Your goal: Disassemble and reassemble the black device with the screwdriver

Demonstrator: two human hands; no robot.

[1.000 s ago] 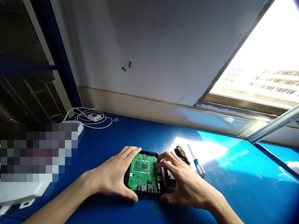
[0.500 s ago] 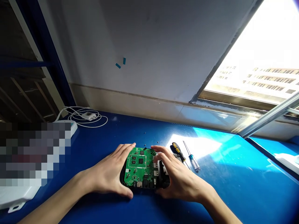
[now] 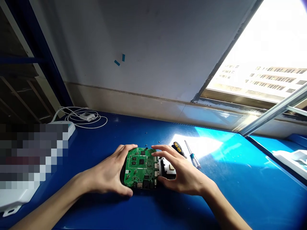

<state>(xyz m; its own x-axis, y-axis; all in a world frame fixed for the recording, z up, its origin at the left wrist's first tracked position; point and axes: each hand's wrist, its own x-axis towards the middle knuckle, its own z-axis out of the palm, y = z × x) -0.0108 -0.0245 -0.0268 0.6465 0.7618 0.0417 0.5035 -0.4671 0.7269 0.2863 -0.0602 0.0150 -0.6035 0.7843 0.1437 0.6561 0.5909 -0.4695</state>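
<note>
A green circuit board [image 3: 140, 166] lies in a black casing on the blue table, its metal ports along the right and near edges. My left hand [image 3: 111, 171] is wrapped round the left side of the casing, thumb at the near edge and fingers at the far edge. At the board's right side, my right hand [image 3: 181, 169] has its fingertips and thumb on the edge, gripping it. Under the arch of that hand a black and silver part [image 3: 169, 167] shows beside the ports, partly hidden.
Beyond my right hand lie a black-and-yellow screwdriver [image 3: 178, 149] and a clear-handled screwdriver [image 3: 195, 161]. Several small screws [image 3: 159, 141] lie past the board. A white cable with an adapter [image 3: 88, 116] is coiled at the back left. Blue table [image 3: 115, 212] surrounds these.
The view has shifted slightly, moving the scene a little left and up. My right thumb and fingers have moved in to the board's right edge, uncovering more of the black and silver part.
</note>
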